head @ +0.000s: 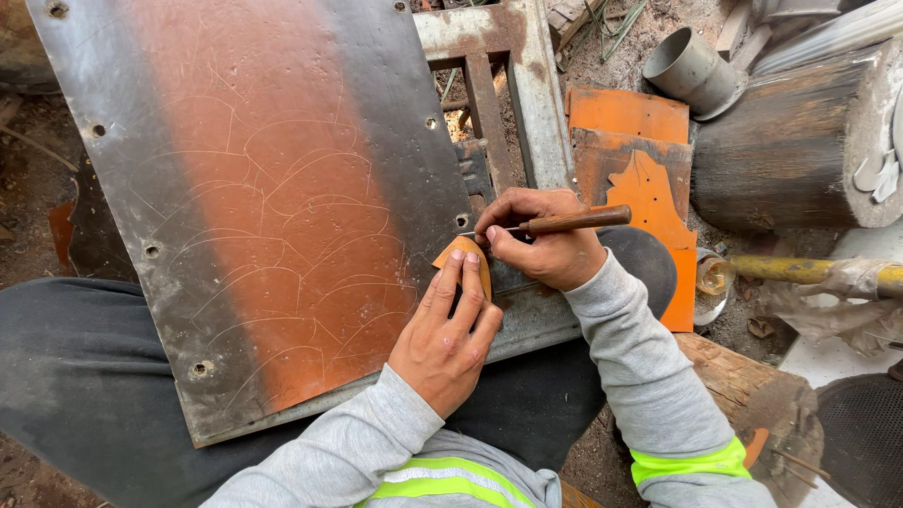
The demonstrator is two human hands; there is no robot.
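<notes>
A large metal sheet (pixel 273 188) with a rusty orange band and many curved scratch lines lies across my lap. My left hand (pixel 447 339) presses a small orange leaf-shaped template (pixel 463 250) flat against the sheet near its right edge. My right hand (pixel 546 240) grips a scriber with a wooden handle (pixel 574 221); its thin metal tip touches the sheet at the template's upper edge. Grey sleeves with yellow-green bands cover both arms.
Orange sheet offcuts (pixel 640 174) lie to the right, beside a thick log (pixel 790 141) and a grey pipe piece (pixel 691 68). A rusty metal frame (pixel 508 85) sits behind the sheet. A yellow-handled tool (pixel 800 271) rests at the far right.
</notes>
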